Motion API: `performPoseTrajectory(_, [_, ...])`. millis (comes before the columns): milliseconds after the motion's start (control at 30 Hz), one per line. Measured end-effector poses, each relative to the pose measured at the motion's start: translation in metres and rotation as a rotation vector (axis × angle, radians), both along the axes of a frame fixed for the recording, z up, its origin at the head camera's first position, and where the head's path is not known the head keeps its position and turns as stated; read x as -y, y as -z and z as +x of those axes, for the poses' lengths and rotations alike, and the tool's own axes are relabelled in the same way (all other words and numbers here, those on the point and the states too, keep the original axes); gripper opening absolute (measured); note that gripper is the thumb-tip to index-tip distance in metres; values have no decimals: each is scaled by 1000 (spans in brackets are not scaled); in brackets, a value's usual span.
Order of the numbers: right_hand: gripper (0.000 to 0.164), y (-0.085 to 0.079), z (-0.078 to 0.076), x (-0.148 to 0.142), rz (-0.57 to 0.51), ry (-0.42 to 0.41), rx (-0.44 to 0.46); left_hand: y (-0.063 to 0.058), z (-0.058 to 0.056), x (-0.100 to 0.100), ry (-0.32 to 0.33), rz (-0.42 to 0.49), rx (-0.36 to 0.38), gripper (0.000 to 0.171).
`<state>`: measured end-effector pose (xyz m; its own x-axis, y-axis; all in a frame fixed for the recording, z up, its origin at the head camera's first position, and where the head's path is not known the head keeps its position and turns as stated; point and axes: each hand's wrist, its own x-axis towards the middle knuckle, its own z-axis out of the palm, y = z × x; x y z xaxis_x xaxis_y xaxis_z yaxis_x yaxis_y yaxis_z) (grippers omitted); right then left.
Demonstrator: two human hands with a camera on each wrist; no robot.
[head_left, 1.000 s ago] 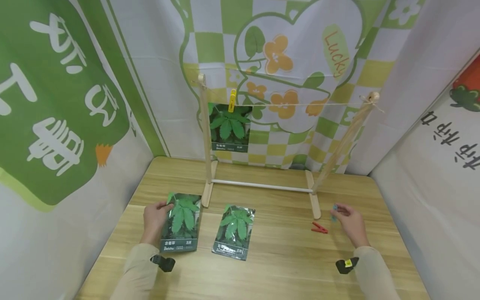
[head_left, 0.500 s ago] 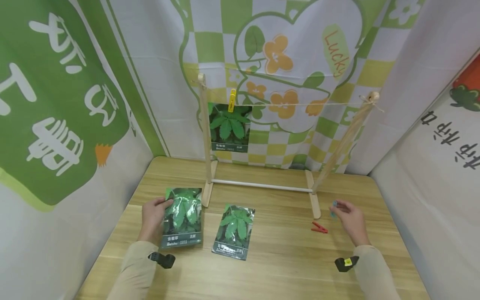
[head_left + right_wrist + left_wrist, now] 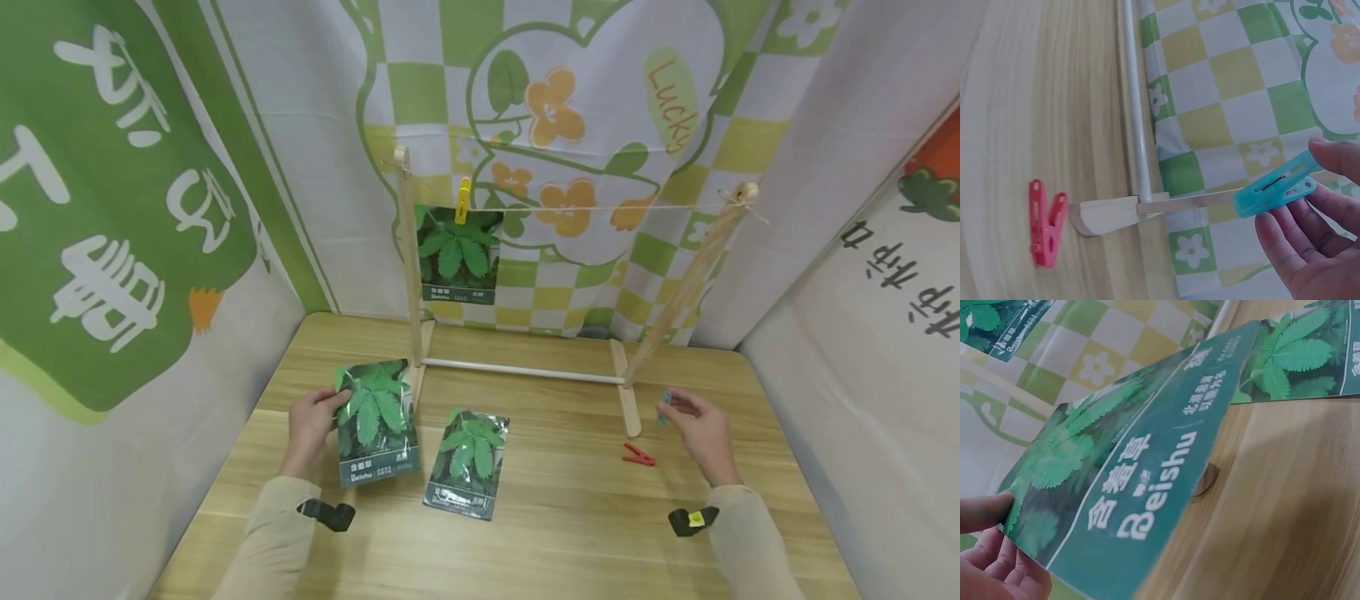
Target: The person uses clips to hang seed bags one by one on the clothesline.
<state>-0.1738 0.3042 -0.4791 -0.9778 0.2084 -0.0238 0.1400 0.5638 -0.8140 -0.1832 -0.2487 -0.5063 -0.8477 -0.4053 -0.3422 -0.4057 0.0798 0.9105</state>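
Observation:
My left hand (image 3: 312, 429) pinches a green seed packet (image 3: 377, 421) by its left edge, thumb on the front and fingers behind. In the left wrist view the packet (image 3: 1116, 469) tilts up over the table. A second seed packet (image 3: 468, 462) lies flat just right of it. My right hand (image 3: 701, 432) holds a blue clothespin (image 3: 1275, 184) between thumb and fingers, above the table's right side. A red clothespin (image 3: 639, 455) lies on the wood near that hand. Behind, a third packet (image 3: 459, 258) hangs from a string under a yellow clothespin (image 3: 462, 202).
A wooden stand with a left post (image 3: 409, 267), a right post (image 3: 686, 292) and a white bottom rod (image 3: 525, 372) spans the back of the table (image 3: 570, 517). The string (image 3: 600, 207) runs between the post tops. Printed curtains (image 3: 555, 108) hang behind and at both sides.
My left hand has raised the seed packet off the table and tilted it, shifting slightly to the right. My right hand has risen a little with the blue clothespin.

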Motion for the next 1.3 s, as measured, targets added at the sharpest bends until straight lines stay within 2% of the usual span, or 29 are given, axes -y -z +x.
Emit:
performPoseTrajectory(267, [51, -10, -5, 0, 3, -9, -37, -8, -2, -4, -2, 62, -3, 47])
performPoseTrajectory(400, [49, -14, -4, 3, -13, -12, -54, -12, -3, -6, -10, 83, -31, 45])
performPoseTrajectory(600, [46, -17, -3, 8, -55, -14, -121, -16, -3, -8, -17, 110, -75, 46])
performPoseTrajectory(767, [43, -19, -3, 12, -91, -12, -168, -20, -5, -10, -38, 121, -76, 43])
performPoseTrajectory(1000, [42, -24, -4, 15, -120, 1, -195, -26, -7, -17, -86, 161, -121, 36])
performPoseTrajectory(1133, [42, -27, -6, 16, -136, -3, -205, -28, -9, -22, -85, 190, -155, 36])
performPoseTrajectory(1300, [45, -36, -11, 17, -94, -32, -193, -32, -11, -24, -77, 189, -164, 32])
